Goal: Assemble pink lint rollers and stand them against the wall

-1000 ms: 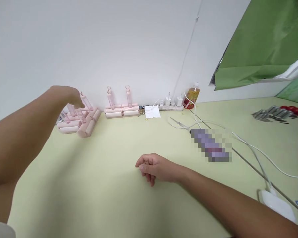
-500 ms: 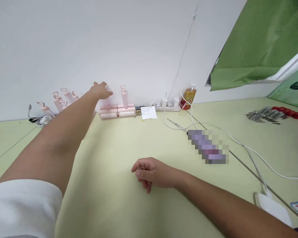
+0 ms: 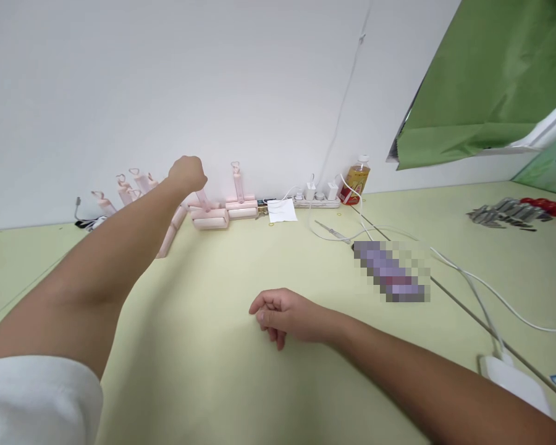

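Note:
Reaching to the back of the table, my left hand (image 3: 188, 173) is closed around the handle of a pink lint roller (image 3: 210, 219). Its pale roll end rests low near the table and the handle top is hidden in my fist. Beside it on the right stands another pink lint roller (image 3: 241, 210), upright with a heart-shaped loop on its handle. Several more lint rollers (image 3: 142, 180) stand by the wall to the left, partly behind my forearm. My right hand (image 3: 290, 316) hovers or rests over the table's middle, fingers loosely curled and holding nothing.
A power strip (image 3: 322, 203) with chargers, a white paper (image 3: 282, 211) and a drink bottle (image 3: 356, 180) line the wall. White cables (image 3: 519, 312) cross the right side. A blurred-out purple item (image 3: 389, 272) and red-handled metal tools (image 3: 514, 212) lie there too.
My left hand has closed from spread fingers onto the lint roller's handle. That roller has shifted slightly forward from its neighbour. The view has turned a little left; my right hand keeps its pose.

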Available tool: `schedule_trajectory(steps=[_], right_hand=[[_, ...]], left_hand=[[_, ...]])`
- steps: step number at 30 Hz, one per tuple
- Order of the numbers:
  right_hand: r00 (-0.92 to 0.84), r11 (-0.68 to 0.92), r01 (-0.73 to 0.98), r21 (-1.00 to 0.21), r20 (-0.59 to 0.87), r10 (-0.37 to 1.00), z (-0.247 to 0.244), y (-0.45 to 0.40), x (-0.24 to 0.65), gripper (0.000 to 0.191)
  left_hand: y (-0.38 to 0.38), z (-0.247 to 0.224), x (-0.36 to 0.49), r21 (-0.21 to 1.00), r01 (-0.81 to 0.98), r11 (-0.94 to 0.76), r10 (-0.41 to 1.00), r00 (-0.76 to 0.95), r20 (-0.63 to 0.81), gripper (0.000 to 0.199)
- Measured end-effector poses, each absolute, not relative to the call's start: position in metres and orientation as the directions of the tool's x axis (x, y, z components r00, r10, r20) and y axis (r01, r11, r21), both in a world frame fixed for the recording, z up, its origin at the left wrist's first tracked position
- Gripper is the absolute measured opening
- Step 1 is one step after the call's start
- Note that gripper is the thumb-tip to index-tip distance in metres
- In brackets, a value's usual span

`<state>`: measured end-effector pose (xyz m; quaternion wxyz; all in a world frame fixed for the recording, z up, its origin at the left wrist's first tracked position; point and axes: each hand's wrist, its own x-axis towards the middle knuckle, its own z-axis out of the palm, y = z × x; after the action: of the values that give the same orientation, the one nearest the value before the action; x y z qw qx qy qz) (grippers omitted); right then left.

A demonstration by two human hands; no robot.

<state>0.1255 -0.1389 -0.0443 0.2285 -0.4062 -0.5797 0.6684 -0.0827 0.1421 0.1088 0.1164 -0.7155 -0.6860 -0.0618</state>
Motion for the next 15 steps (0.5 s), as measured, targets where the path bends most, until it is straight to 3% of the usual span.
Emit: schedule_trajectory(steps=[3,6,9,12,15], right_hand=[[-0.503,-0.140,0.163,-0.977,-0.205,0.840,-0.046,-0.137,0.122,0.024],[-0.301,0.055,0.170,-0.984,0.001,0.954,-0.046,-0.132,0.121,0.027],[-0.121,0.212,0.296,-0.932,0.183,0.976,-0.041,-0.127,0.126,0.057],[-0.155,0.255,0.342,-0.904,0.213,0.965,-0.036,-0.127,0.129,0.089],[-0.202,0.320,0.425,-0.847,0.256,0.945,-0.034,-0.128,0.127,0.083]], left_hand=[[0.103,0.122,-0.084,-0.093,0.990,-0.105,0.951,0.127,0.282,0.039],[0.056,0.129,-0.077,-0.100,0.976,-0.195,0.930,0.217,0.298,0.034],[0.011,0.127,-0.064,-0.105,0.967,-0.232,0.911,0.254,0.326,0.030],[-0.027,0.117,-0.047,-0.099,0.957,-0.273,0.910,0.290,0.297,0.028],[-0.053,0.105,-0.031,-0.038,0.953,-0.299,0.915,0.298,0.272,0.026]])
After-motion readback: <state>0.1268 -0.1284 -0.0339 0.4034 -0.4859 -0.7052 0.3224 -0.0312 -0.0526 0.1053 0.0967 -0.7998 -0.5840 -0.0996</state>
